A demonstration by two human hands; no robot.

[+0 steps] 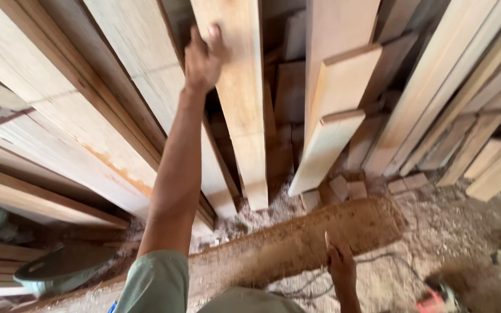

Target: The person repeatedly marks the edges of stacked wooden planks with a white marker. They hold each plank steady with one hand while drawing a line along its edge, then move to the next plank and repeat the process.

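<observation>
My left hand [202,58] is raised and grips the left edge of a long pale wooden plank [242,104] that leans upright against the stack. That plank's lower end rests on the sawdust floor near the middle. My right hand [340,268] is low at the bottom, fingers together and pointing up, resting on the near edge of a wide board [297,243] that lies flat and is coated with sawdust. It holds nothing that I can see.
Many planks [71,127] lean on the left and more planks [436,87] on the right. Short offcuts [407,184] lie at their feet. A red power tool [436,300] with a cable sits bottom right, a grey-green round object [59,269] bottom left.
</observation>
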